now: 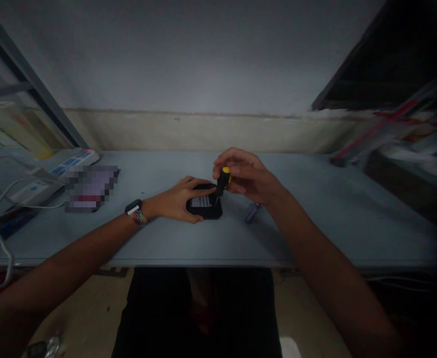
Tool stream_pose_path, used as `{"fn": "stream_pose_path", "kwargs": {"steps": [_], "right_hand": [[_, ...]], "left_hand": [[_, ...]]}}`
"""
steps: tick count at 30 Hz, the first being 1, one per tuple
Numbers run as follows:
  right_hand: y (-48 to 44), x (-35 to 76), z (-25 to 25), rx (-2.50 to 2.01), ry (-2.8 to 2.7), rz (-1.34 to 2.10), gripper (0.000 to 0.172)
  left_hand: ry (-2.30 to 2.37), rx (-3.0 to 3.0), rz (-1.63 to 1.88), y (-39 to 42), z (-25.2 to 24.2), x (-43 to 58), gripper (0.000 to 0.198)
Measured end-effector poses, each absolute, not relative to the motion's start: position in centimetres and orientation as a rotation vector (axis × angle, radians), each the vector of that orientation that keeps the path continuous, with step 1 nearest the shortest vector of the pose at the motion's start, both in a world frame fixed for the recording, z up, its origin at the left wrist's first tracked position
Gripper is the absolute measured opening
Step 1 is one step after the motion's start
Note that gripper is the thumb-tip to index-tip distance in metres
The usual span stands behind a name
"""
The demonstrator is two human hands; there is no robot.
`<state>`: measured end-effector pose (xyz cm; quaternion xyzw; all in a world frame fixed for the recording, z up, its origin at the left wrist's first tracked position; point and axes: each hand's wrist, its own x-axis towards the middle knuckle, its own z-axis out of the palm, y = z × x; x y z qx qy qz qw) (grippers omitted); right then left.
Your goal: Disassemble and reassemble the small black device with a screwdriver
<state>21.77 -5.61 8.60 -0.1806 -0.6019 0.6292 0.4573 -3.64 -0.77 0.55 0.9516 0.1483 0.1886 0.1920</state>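
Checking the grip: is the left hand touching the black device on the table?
Touching. The head view shows the left hand lying over the black device, its fingers across the top edge.

Left hand point(179, 201) steadies a black device point(204, 206); right hand point(246, 174) holds a screwdriver point(221, 185) upright.

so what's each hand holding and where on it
The right hand grips a small screwdriver by its yellow-capped handle, tip down on a black device. The left hand clasps that device at its left side, flat on the table.
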Motion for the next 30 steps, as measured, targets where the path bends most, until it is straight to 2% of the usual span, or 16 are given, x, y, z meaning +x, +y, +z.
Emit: {"fn": "stream_pose_path", "kwargs": {"steps": [6, 12, 17, 21, 28, 30], "right_hand": [[-5.2, 22.0, 8.4, -0.464, -1.537, 1.422, 0.024], [-5.8, 21.7, 9.0, -0.464, -1.552, 1.459, 0.036], [-5.6, 21.9, 8.5, -0.425, -1.545, 1.519, 0.028], [-5.6, 21.7, 8.6, -0.481, -1.556, 1.389, 0.024], [-6.0, 21.0, 8.9, -0.527, -1.511, 1.331, 0.040], [-5.9, 21.1, 8.8, -0.532, -1.492, 1.366, 0.039]], "left_hand": [[0.436, 2.688, 0.520, -1.0, 0.4, -3.6, 0.093], [0.451, 2.681, 0.503, -1.0, 0.6, -3.6, 0.095], [0.455, 2.684, 0.507, -1.0, 0.5, -3.5, 0.093], [0.469, 2.693, 0.499, -1.0, 0.4, -3.5, 0.095], [0.437, 2.678, 0.521, -0.9, 0.4, -3.6, 0.094], [0.443, 2.670, 0.528, -0.8, 0.4, -3.6, 0.094]]}}
